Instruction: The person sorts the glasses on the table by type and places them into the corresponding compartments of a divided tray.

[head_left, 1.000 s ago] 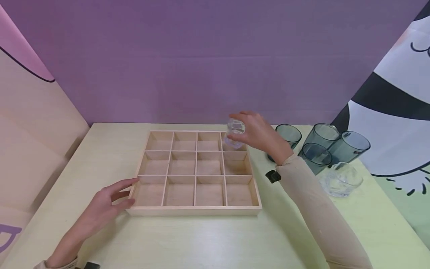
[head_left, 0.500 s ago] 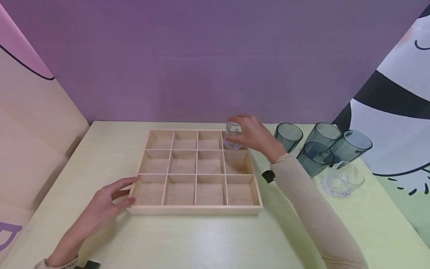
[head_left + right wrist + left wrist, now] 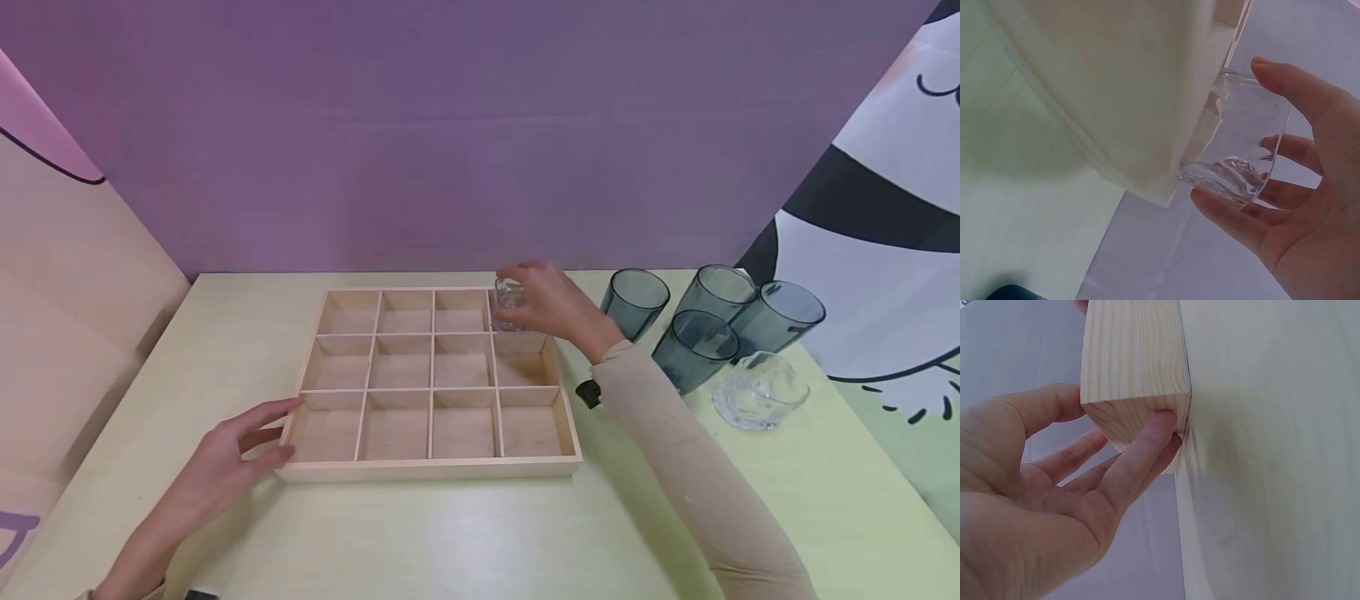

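Observation:
A light wooden tray [image 3: 430,468] divided into several square compartments lies on the table. At its back right corner my right hand [image 3: 555,304] grips a small clear glass [image 3: 510,293] between thumb and fingers. The glass sits partly down in that corner compartment; whether it touches the bottom is hidden. In the right wrist view the clear glass [image 3: 1244,125] shows a thick wavy base, with fingers around its side. My left hand [image 3: 225,462] rests its extended fingertips against the tray's left side near the front. The left wrist view shows those fingers [image 3: 1138,453] touching the wooden wall.
Right of the tray stand several tall blue-grey glasses, one alone [image 3: 636,304] and others clustered [image 3: 693,354] behind a clear glass bowl-like cup [image 3: 761,392]. A purple backdrop [image 3: 420,150] rises at the table's back edge.
My right hand has lowered the clear glass into the back right compartment, moving slightly left in view. The left hand stays against the tray. The view has shifted a little.

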`<state>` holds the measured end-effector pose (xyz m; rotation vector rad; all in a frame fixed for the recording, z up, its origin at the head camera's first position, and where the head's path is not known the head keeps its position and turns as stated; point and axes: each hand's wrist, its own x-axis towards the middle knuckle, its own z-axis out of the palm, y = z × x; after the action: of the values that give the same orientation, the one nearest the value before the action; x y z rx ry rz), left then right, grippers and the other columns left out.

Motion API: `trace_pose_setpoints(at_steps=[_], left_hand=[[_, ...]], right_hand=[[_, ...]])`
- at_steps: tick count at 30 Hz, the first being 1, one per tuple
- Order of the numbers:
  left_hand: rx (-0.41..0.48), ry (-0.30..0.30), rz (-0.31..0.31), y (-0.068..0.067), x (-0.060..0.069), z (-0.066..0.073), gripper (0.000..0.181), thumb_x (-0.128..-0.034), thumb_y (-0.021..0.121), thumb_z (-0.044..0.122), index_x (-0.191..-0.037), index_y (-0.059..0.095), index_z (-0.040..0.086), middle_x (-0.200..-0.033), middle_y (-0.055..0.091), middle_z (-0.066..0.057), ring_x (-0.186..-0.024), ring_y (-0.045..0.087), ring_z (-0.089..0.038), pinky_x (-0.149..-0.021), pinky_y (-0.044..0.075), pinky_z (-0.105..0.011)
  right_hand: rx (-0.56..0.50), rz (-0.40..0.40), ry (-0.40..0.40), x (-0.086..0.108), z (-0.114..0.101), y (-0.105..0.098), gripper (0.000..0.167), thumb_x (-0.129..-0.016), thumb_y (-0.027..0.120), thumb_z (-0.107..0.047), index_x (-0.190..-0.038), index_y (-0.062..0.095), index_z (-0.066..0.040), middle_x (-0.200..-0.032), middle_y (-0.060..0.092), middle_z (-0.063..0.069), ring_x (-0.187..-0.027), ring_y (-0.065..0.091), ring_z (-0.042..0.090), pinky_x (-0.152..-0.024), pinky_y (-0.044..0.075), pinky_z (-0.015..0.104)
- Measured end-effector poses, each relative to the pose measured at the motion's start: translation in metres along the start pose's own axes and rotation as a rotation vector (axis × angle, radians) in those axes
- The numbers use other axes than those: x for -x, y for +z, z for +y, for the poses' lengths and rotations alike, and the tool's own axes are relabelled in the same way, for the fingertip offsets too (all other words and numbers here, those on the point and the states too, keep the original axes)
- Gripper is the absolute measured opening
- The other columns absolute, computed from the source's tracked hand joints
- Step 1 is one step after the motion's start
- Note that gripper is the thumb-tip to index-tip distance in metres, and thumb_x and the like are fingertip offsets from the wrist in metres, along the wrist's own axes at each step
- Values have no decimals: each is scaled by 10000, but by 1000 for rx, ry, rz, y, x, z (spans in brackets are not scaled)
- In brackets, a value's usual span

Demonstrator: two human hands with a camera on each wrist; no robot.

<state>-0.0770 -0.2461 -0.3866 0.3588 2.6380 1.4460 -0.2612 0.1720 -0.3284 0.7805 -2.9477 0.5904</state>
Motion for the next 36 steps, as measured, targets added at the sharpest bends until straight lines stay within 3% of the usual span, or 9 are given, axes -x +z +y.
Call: trace_pose_setpoints(at_steps=[10,17,25,30,36], left_hand=[[-1,-4,-1,0,2,-1,555,-949,693,150,-1467,493,148,-1526,421,-163,-1260,540,-406,-798,556,-258],[0,-8,-3,-2,3,1,555,-952,690,162,-1470,490,155,-1528,421,-150,-1266,537,-402,-804,551,-263],[6,-4,-9,-2,1,1,552,-954,682,138,-1471,488,150,-1532,418,-146,-1268,533,-412,-815,560,-302],[-6,-14,-11,-3,1,1,555,-954,685,155,-1473,488,167,-1531,423,-131,-1271,535,-400,-814,550,-282],[-23,-8,-11,-4,1,-1,553,-957,685,170,-1473,487,170,-1531,421,-139,-1267,538,-403,-821,563,-308]], right_hand=[[-17,-27,10,1,3,11,650,-811,832,-360,-1332,610,-40,-1304,616,140,-1184,575,329,-955,499,471],[-4,-12,32,3,3,13,672,-815,827,-374,-1355,579,-59,-1342,563,176,-1170,555,327,-957,486,478],[-13,-65,70,7,0,11,738,-861,784,-397,-1444,487,-57,-1465,457,200,-1331,431,377,-1060,417,519],[-4,-41,58,12,-1,6,775,-857,781,-429,-1453,472,-43,-1466,464,185,-1369,404,368,-1102,377,506],[1,-4,23,21,-4,0,714,-873,773,-395,-1420,501,-25,-1431,490,174,-1330,449,353,-1053,432,488]])
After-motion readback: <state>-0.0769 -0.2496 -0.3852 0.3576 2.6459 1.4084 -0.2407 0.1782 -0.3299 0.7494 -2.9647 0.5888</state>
